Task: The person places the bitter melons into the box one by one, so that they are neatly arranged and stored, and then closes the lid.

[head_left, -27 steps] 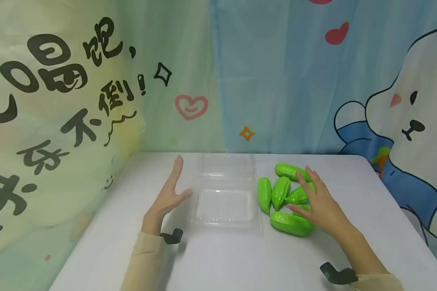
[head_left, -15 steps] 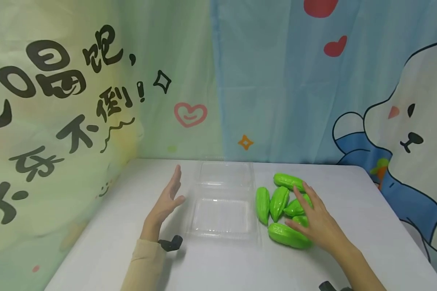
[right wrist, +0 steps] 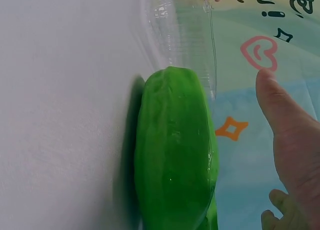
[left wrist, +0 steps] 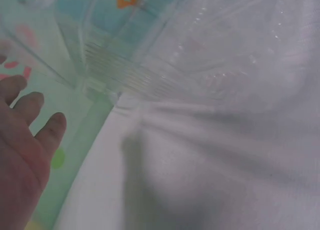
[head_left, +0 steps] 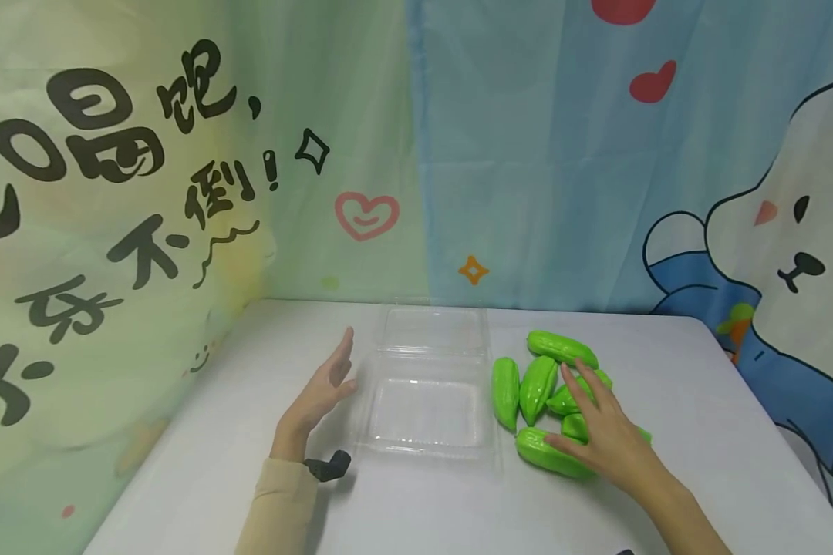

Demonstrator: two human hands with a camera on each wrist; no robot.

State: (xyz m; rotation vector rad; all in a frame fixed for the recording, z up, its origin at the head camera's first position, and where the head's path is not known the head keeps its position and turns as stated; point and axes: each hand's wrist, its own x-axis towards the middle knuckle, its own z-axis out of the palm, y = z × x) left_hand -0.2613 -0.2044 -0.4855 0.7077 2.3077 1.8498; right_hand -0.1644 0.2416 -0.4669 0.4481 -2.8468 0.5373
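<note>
A: What is looking shiny here?
B: The green gourds (head_left: 554,453) are showing a glossy, waxy plastic skin, and the clear plastic container (head_left: 426,412) is glinting.
A: And the table (head_left: 416,509)?
B: It is looking matt and smooth; the backdrop (head_left: 180,154) is hanging like printed cloth.

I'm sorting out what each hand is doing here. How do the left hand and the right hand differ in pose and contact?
The left hand stands on edge beside the clear plastic container, fingers straight, holding nothing. The right hand lies palm down over the pile of green vegetables, fingers spread and resting on them. The left hand is beside an empty box; the right hand covers several pieces. Both are open, above the white table.
</note>
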